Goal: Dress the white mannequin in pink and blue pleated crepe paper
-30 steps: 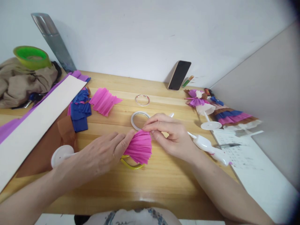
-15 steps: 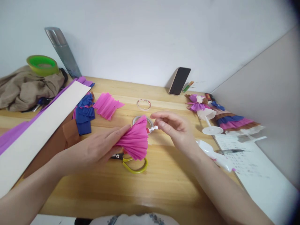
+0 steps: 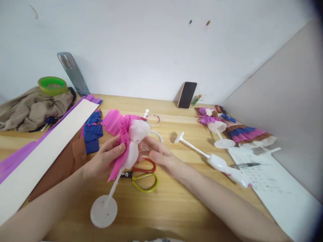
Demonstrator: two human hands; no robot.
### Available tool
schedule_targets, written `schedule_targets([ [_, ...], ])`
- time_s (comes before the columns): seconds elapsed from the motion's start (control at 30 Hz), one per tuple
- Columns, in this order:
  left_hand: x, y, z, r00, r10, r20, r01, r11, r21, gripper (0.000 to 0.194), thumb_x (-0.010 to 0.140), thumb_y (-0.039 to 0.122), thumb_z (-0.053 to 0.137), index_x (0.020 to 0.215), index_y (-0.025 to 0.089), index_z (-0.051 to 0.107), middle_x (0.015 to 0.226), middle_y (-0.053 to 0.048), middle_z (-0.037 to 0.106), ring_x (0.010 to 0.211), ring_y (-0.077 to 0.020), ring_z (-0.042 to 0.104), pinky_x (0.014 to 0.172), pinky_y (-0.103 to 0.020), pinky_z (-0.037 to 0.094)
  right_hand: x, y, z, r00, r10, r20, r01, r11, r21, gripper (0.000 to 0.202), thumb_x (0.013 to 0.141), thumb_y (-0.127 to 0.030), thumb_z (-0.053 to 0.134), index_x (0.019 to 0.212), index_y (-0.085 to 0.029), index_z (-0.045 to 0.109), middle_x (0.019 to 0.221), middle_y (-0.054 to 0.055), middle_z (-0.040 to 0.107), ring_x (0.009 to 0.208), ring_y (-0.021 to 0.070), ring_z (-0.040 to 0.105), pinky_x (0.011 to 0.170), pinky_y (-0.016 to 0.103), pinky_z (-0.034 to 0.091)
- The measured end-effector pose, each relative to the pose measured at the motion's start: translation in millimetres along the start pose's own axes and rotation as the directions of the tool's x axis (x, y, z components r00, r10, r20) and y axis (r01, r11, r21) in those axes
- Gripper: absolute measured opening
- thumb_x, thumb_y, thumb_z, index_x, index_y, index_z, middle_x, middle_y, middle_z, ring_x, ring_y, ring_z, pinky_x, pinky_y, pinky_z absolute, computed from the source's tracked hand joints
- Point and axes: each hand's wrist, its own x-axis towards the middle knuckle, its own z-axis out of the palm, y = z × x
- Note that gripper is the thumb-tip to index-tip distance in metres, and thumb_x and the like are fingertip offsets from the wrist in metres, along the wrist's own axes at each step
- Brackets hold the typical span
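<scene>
Mid-frame, the left hand has its thumb closed on pink crepe paper around one tilted white mannequin; the right hand, half curled, reaches behind its waist, grip hidden. Right of centre are one bare mannequin, two dressed ones and one sheet of illegible marks.

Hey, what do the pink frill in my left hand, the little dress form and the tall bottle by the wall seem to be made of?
Pink frill: probably crepe paper, matte, with fine crinkles; thin fabric is possible.
Dress form: likely plastic, white and smooth, with a moulded-looking shape.
Tall bottle: perhaps metal; its cap is silvery and reflective, its grey body duller, maybe coated.
</scene>
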Motion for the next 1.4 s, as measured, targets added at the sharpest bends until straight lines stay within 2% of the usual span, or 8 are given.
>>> schedule_targets([
  [0.1, 0, -10, 0.3, 0.995, 0.013, -0.099, -0.019, 0.998, -0.060, 0.034, 0.074, 0.040, 0.080, 0.094, 0.016, 0.065, 0.070, -0.002, 0.068, 0.058, -0.0131, 0.062, 0.058, -0.024, 0.052, 8, -4, 15, 0.996, 0.092, 0.003, -0.087, 0.938, 0.335, 0.059, 0.081, -0.059, 0.066, 0.129, -0.026, 0.054, 0.089, 0.003, 0.063, 0.073, 0.0166, 0.061, 0.070, 0.032, 0.055],
  [0.17, 1, -14, 1.2, 0.989, 0.028, -0.145, -0.038, 0.997, -0.064, 0.037, 0.072, 0.040, 0.082, 0.096, 0.017, 0.065, 0.072, -0.001, 0.069, 0.060, -0.0123, 0.063, 0.060, -0.023, 0.052, 12, -5, 24, 0.985, 0.157, -0.075, -0.116, 0.915, 0.387, 0.050, 0.082, -0.056, 0.067, 0.121, -0.027, 0.056, 0.088, 0.001, 0.061, 0.069, 0.0151, 0.057, 0.064, 0.029, 0.053],
  [0.37, 3, -18, 5.2, 0.976, 0.125, -0.180, -0.132, 0.991, -0.025, 0.035, 0.078, 0.040, 0.077, 0.104, 0.020, 0.067, 0.085, -0.001, 0.072, 0.077, -0.0148, 0.065, 0.070, -0.024, 0.053, 18, 1, 40, 0.932, 0.249, -0.262, -0.136, 0.913, 0.384, 0.040, 0.084, -0.054, 0.064, 0.112, -0.026, 0.061, 0.084, 0.001, 0.059, 0.066, 0.0142, 0.048, 0.058, 0.026, 0.045],
  [0.53, 5, -23, 5.5, 0.966, 0.170, -0.193, -0.160, 0.985, 0.068, 0.039, 0.082, 0.043, 0.072, 0.111, 0.018, 0.067, 0.086, -0.003, 0.072, 0.075, -0.0148, 0.064, 0.067, -0.023, 0.051, 18, 1, 47, 0.916, 0.302, -0.265, -0.161, 0.880, 0.446, 0.033, 0.085, -0.054, 0.062, 0.101, -0.024, 0.060, 0.076, -0.001, 0.056, 0.061, 0.0138, 0.045, 0.057, 0.027, 0.042],
  [0.73, 2, -24, 6.9, 0.966, 0.164, -0.198, -0.134, 0.979, 0.155, 0.045, 0.085, 0.044, 0.068, 0.123, 0.021, 0.064, 0.078, -0.002, 0.071, 0.074, -0.0162, 0.063, 0.062, -0.022, 0.049, 16, 5, 49, 0.915, 0.281, -0.289, -0.155, 0.908, 0.389, 0.029, 0.084, -0.052, 0.064, 0.086, -0.024, 0.056, 0.064, -0.003, 0.048, 0.068, 0.0174, 0.050, 0.064, 0.029, 0.045],
  [1.0, -1, -17, 7.3, 0.977, 0.083, -0.199, -0.073, 0.996, 0.056, 0.049, 0.080, 0.043, 0.074, 0.122, 0.019, 0.066, 0.086, -0.004, 0.073, 0.072, -0.0155, 0.062, 0.064, -0.023, 0.051, 18, 2, 46, 0.921, 0.289, -0.261, -0.176, 0.907, 0.383, 0.032, 0.081, -0.054, 0.064, 0.082, -0.024, 0.054, 0.064, -0.003, 0.048, 0.064, 0.0170, 0.051, 0.060, 0.029, 0.045],
  [1.2, -3, -19, 6.5, 0.960, 0.099, -0.262, -0.059, 0.986, 0.157, 0.051, 0.082, 0.045, 0.072, 0.127, 0.022, 0.065, 0.090, -0.003, 0.073, 0.082, -0.0175, 0.064, 0.070, -0.023, 0.051, 18, 1, 48, 0.922, 0.263, -0.284, -0.156, 0.924, 0.349, 0.039, 0.079, -0.060, 0.065, 0.091, -0.023, 0.058, 0.077, 0.001, 0.058, 0.073, 0.0184, 0.054, 0.061, 0.029, 0.045],
  [1.4, -4, -22, 5.2, 0.962, 0.175, -0.210, -0.129, 0.968, 0.213, 0.044, 0.086, 0.042, 0.067, 0.124, 0.022, 0.066, 0.096, -0.004, 0.075, 0.108, -0.0242, 0.063, 0.085, -0.027, 0.051, 21, 2, 51, 0.901, 0.279, -0.331, -0.207, 0.949, 0.238, 0.039, 0.080, -0.059, 0.064, 0.090, -0.021, 0.058, 0.084, 0.003, 0.060, 0.076, 0.0188, 0.054, 0.068, 0.031, 0.046],
])
